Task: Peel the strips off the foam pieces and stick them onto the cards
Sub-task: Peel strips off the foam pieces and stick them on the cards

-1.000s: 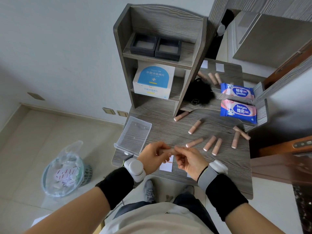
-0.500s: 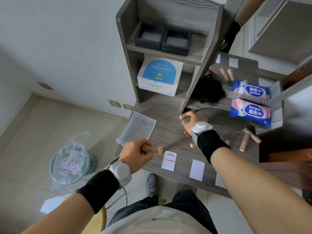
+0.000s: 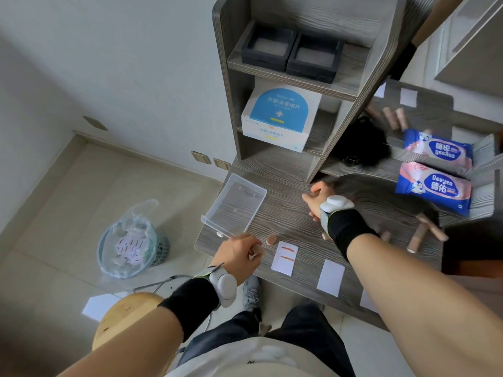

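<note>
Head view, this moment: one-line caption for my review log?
Left hand grips a foam piece beside a card bearing two red strips; right hand hovers farther back over the grey desk.

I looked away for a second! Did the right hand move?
Yes. The right hand left the left hand at the near edge of the desk and reached away toward the foot of the shelf.

Pink foam piece (image 3: 271, 239) held just left of a white card (image 3: 284, 265) carrying two orange strips (image 3: 287, 249), a blank card (image 3: 330, 277) to its right.
</note>
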